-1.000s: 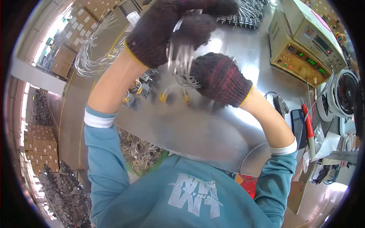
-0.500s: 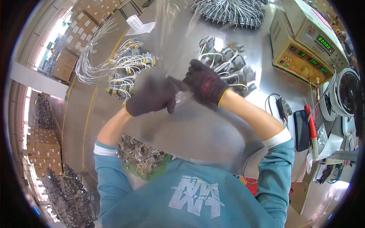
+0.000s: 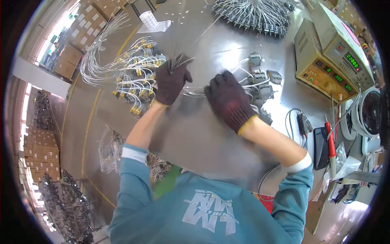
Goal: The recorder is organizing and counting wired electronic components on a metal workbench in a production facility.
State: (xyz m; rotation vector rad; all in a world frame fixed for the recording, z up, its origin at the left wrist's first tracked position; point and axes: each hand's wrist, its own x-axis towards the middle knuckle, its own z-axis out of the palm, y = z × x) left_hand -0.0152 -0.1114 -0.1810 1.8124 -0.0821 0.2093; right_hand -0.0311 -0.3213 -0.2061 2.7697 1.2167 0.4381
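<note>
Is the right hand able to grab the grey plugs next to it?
Probably yes: the grey plugs lie right beside the right hand. Only white wires show between them, and nothing bigger seems to block the way.

Left hand (image 3: 170,81): dark knitted glove (image 3: 167,88)
Right hand (image 3: 227,93): matching glove (image 3: 233,106) — reddish tinge, ribbed wrist, yellow edging (image 3: 248,125)
Sleeves (image 3: 293,188): teal, white cuffs (image 3: 300,163)
Top (image 3: 172,203): teal — large white lettering (image 3: 209,217) across the chest
</note>
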